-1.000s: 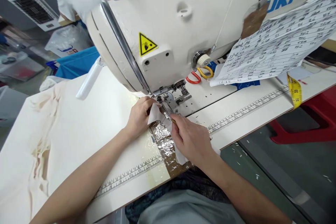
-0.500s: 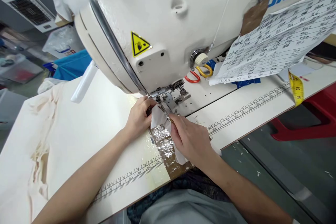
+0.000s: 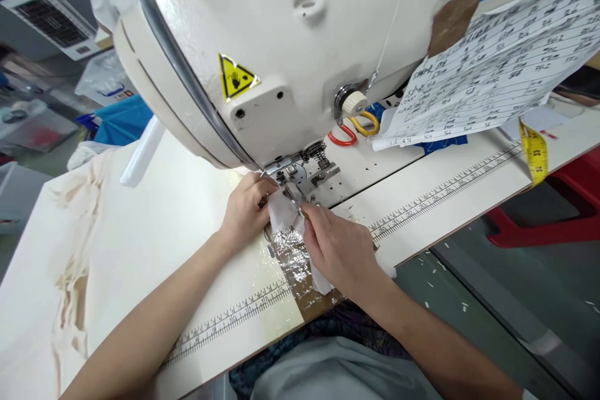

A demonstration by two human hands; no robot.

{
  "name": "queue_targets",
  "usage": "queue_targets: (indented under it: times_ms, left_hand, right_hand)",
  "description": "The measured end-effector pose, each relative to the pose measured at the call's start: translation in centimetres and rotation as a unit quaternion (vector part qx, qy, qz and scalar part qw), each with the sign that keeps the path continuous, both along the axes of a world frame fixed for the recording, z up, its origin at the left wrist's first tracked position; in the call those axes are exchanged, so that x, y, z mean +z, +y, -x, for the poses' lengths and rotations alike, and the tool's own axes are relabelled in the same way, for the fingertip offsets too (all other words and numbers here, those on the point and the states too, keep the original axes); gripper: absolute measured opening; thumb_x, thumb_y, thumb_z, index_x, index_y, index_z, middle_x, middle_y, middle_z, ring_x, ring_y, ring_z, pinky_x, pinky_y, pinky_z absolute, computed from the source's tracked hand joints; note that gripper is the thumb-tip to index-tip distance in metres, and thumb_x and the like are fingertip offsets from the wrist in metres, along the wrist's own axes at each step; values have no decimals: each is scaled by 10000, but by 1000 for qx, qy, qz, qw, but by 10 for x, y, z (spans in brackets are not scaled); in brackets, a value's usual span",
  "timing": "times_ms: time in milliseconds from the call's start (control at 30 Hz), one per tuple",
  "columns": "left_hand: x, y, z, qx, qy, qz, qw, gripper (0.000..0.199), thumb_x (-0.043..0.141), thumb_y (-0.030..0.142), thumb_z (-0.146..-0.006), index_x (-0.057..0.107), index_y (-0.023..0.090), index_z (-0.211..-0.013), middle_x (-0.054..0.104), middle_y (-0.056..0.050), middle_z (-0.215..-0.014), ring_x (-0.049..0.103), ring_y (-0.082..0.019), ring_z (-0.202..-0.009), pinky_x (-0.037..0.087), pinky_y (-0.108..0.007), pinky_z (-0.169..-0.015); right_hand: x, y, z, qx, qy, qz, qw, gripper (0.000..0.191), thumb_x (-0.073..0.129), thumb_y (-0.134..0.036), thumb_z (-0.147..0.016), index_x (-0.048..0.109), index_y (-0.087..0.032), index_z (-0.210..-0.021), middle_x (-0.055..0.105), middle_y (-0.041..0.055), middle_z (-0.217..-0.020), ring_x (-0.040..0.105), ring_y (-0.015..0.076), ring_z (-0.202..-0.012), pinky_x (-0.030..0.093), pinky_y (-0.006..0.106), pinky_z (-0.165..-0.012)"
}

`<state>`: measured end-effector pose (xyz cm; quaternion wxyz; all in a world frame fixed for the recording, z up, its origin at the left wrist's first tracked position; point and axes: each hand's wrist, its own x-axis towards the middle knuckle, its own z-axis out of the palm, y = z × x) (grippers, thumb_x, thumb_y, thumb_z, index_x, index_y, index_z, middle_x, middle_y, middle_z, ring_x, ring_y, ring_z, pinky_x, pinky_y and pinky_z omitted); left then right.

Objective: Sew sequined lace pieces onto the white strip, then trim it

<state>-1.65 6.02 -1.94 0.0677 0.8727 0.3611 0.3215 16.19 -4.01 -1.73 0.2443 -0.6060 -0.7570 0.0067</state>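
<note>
At the needle area of a white sewing machine (image 3: 281,25), my left hand (image 3: 247,207) is closed, pinching the edge of a small piece of white fabric (image 3: 282,211). My right hand (image 3: 344,250) is closed around a slim metal tool that looks like tweezers (image 3: 294,199); its tip points toward the presser foot (image 3: 287,182), over the fabric. More white fabric hangs below the right hand. My fingers partly hide the fabric edge and the tool's handle end.
Brown tape (image 3: 300,278) covers part of the white table (image 3: 126,262), beside a printed ruler (image 3: 234,319). Red-and-yellow-handled scissors (image 3: 344,135), a handwritten sheet (image 3: 482,69) and a yellow tape measure (image 3: 534,153) lie at right. A red stool (image 3: 539,219) stands below. Cream fabric (image 3: 70,275) is at left.
The camera view has shifted slightly, so the machine appears a little further left and up. Both hands keep nearly the same place and grip at the fabric.
</note>
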Motion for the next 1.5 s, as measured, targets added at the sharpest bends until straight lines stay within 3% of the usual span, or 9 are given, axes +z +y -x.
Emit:
queue_targets:
  times_ms: [133, 267, 367, 500, 667, 833, 1167, 1333, 1500]
  left_hand:
    - [3, -3, 2, -47, 37, -32, 998, 84, 547, 181, -942, 617, 187, -896, 669, -71, -957, 637, -177, -880, 582, -338, -743]
    - [11, -13, 5, -74, 82, -5, 994, 226, 448, 127, -963, 666, 166, -1010, 638, -109, -1043, 618, -211, -997, 596, -396, -817]
    - [13, -24, 3, -53, 140, 1, 989, 325, 384, 98, -964, 671, 153, -1105, 619, -125, -1096, 588, -234, -1016, 589, -437, -841]
    - [11, -37, -8, 9, 194, -11, 981, 400, 325, 24, -925, 651, 108, -1141, 605, -161, -1157, 552, -262, -1028, 586, -448, -814]
    - [13, -54, -18, 56, 245, -11, 968, 413, 321, 2, -922, 574, 22, -1247, 587, -195, -1273, 519, -288, -1119, 551, -424, -880]
    - [15, -63, -16, 20, 280, -17, 960, 458, 363, 30, -901, 504, -40, -1331, 549, -224, -1377, 495, -321, -1227, 489, -446, -977]
    - [16, -62, -13, 22, 255, 6, 967, 461, 414, 37, -884, 554, 38, -1322, 574, -173, -1389, 517, -287, -1266, 467, -422, -999]
    - [11, -54, -6, 34, 218, 34, 975, 450, 373, 63, -925, 557, 60, -1336, 592, -132, -1384, 509, -256, -1298, 456, -432, -1055]
    - [7, -45, 1, 4, 201, 29, 979, 502, 363, 36, -881, 546, 65, -1347, 575, -139, -1404, 498, -242, -1333, 444, -472, -1092]
  right_hand:
    - [0, -7, -2, -5, 11, -34, 999, 293, 425, -176, -992, 602, -92, -1211, 776, 85, -889, 691, 158, -605, 380, 267, -477]
    - [6, -41, -17, 38, 118, -6, 992, 221, 437, -157, -966, 591, -122, -1120, 751, 47, -773, 675, 153, -552, 398, 250, -445]
    - [10, -75, -32, 83, 192, 65, 976, 159, 428, -140, -944, 544, -191, -1041, 714, -2, -721, 666, 141, -539, 456, 228, -478]
    - [10, -101, -45, 117, 189, 45, 974, 245, 394, -93, -928, 512, -212, -1106, 722, 8, -792, 683, 144, -581, 515, 230, -549]
    - [8, -105, -46, 129, 176, 51, 975, 283, 388, -81, -927, 516, -216, -1141, 731, 16, -846, 702, 134, -624, 532, 211, -570]
    - [2, -112, -45, 141, 194, 80, 968, 276, 404, -96, -936, 529, -220, -1149, 725, 16, -838, 702, 130, -629, 537, 196, -565]
    - [-12, -117, -51, 75, 279, 160, 944, 227, 451, -234, -979, 627, -215, -1120, 747, 57, -934, 724, 159, -784, 557, 203, -666]
    - [-6, -114, -43, -69, 418, 253, 870, 298, 531, -440, -952, 697, -219, -1064, 633, 7, -659, 620, 162, -609, 490, 212, -545]
    - [0, -107, -26, -106, 611, 320, 716, 351, 681, -534, -828, 720, -206, -945, 670, 46, -788, 625, 181, -675, 504, 249, -573]
